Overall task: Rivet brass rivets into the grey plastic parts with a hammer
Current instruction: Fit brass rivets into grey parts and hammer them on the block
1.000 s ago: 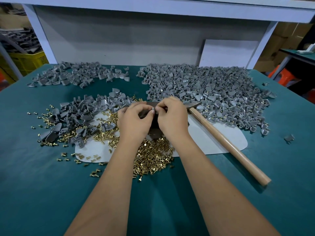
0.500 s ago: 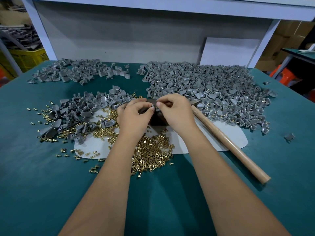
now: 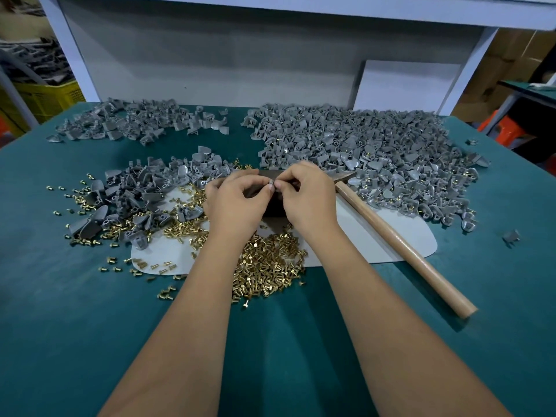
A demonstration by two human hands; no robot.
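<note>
The left hand (image 3: 237,203) and right hand (image 3: 304,200) meet fingertip to fingertip, fingers curled and pinching one small grey plastic part (image 3: 271,186) between them. Just below lies a heap of brass rivets (image 3: 267,266). Right of the fingers the hammer (image 3: 400,242) rests on the bench (image 3: 90,326), beside a large pile of grey parts (image 3: 376,155).

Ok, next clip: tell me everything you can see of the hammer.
The wooden-handled hammer lies flat, untouched, on the teal table, right of both hands. Its pale, smooth, round handle runs diagonally from the near right butt end up-left across the white oval mat. The dark metal head is mostly hidden behind the right hand; one pointed end shows beside the big pile of grey plastic parts.
</note>
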